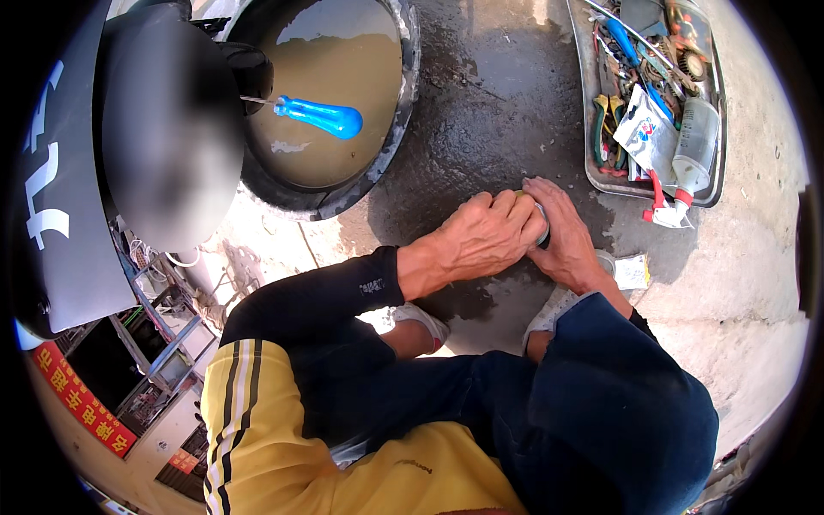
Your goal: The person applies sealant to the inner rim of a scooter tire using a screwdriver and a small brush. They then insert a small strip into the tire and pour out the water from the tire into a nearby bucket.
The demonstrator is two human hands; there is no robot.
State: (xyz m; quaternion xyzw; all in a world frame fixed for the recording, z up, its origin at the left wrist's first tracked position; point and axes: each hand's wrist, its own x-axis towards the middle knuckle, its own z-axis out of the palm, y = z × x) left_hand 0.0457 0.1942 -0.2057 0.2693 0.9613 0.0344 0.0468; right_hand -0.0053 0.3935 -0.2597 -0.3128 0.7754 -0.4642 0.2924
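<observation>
Between two cupped hands, low over the wet ground point(489, 94): a small round piece point(544, 230), mostly hidden.

The left hand point(491, 233) is curled over the piece from above, its fingers bent; the right hand point(566, 236) wraps the far side, thumb beneath, so that both grip it. Only a curved, greyish, faintly shiny edge shows, with a touch of yellow near the fingertips; its full form cannot be told. It is probably light and stiff, perhaps slippery if wet, and best held around its sides, clear of the rim; fragility cannot be judged. Beyond lie a tub point(410, 86) of murky water and a tray point(585, 129) of tools.
</observation>
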